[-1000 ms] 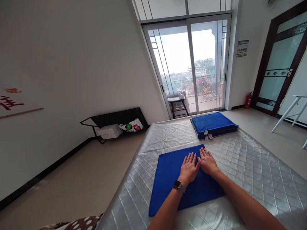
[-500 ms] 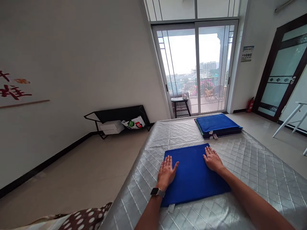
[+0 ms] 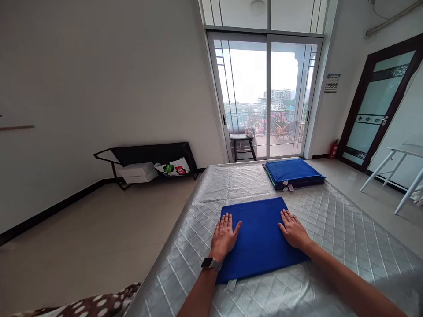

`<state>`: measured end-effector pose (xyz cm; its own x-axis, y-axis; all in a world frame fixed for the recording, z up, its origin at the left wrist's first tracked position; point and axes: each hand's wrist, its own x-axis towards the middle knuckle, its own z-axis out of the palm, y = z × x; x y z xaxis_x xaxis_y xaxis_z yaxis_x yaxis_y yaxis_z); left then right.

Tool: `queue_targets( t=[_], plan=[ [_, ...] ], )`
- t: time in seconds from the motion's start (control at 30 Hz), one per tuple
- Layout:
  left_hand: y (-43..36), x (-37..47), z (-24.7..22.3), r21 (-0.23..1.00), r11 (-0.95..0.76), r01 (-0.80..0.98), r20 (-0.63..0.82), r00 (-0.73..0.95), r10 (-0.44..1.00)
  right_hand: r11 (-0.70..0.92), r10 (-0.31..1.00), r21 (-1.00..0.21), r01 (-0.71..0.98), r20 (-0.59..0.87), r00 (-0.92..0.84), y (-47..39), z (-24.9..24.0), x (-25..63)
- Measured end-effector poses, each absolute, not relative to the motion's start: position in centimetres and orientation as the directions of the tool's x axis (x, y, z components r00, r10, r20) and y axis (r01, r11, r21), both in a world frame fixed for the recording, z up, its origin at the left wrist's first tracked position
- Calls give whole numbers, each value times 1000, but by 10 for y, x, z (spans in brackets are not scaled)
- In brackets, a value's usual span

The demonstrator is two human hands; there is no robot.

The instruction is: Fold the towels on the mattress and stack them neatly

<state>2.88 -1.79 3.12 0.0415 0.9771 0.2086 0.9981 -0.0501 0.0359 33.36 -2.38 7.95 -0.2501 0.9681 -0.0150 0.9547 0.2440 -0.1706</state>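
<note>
A blue rectangular cloth piece (image 3: 257,242), perhaps a cushion cover, lies flat on a silver quilted surface (image 3: 337,229). A small white tag sticks out at its near left corner. My left hand (image 3: 224,237) rests flat on its left edge, fingers stretched out and thumb apart; a watch sits on that wrist. Over the right edge lies my right hand (image 3: 293,229), also flat with the fingers extended. Beyond them is a stack of similar blue pieces (image 3: 294,171), with white tags at its near side.
A black bench (image 3: 148,154) with white boxes (image 3: 139,172) and a printed bag (image 3: 173,167) stands along the left wall. Sliding glass doors (image 3: 267,97) are ahead, with a black stool (image 3: 243,143) before them. A white stool (image 3: 401,163) is at right; brown polka-dot fabric (image 3: 99,304) lies lower left.
The view has shifted slightly to the right, so things appear further left. Both hands stay flat on the blue piece, with hardly any movement over it.
</note>
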Motion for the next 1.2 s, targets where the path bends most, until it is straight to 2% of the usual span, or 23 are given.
queue_targets(
  t=[0.2, 0.33, 0.4, 0.53, 0.63, 0.8, 1.0, 1.2],
  plan=[
    [-14, 10, 36, -27, -115, 993, 119, 117, 986, 240, 969, -201, 950, -2, -246, -24, 82, 330],
    [-12, 36, 52, -9, -101, 995, 202, 101, 974, 245, 969, -221, 944, 9, -249, -26, 82, 329],
    [-16, 73, 57, 24, -175, 984, 245, 164, 956, 247, 968, -221, 944, 16, -249, -26, 82, 328],
    [-29, 156, 57, 69, -449, 891, 257, 419, 871, 266, 963, -205, 942, 15, -269, -25, 80, 329],
    [-38, 182, 54, 75, -510, 857, 250, 479, 841, 300, 954, -204, 932, 31, -300, -24, 76, 331],
    [-54, 130, 49, 47, -442, 896, 214, 423, 881, 281, 960, -234, 931, 52, -277, -23, 74, 331],
    [-92, 25, 22, 16, -203, 979, 210, 195, 958, 266, 963, -248, 932, 23, -268, -24, 75, 330],
    [-113, 7, 18, 46, -146, 988, 209, 134, 969, 258, 966, -235, 937, 46, -255, -23, 80, 328]
  ],
)
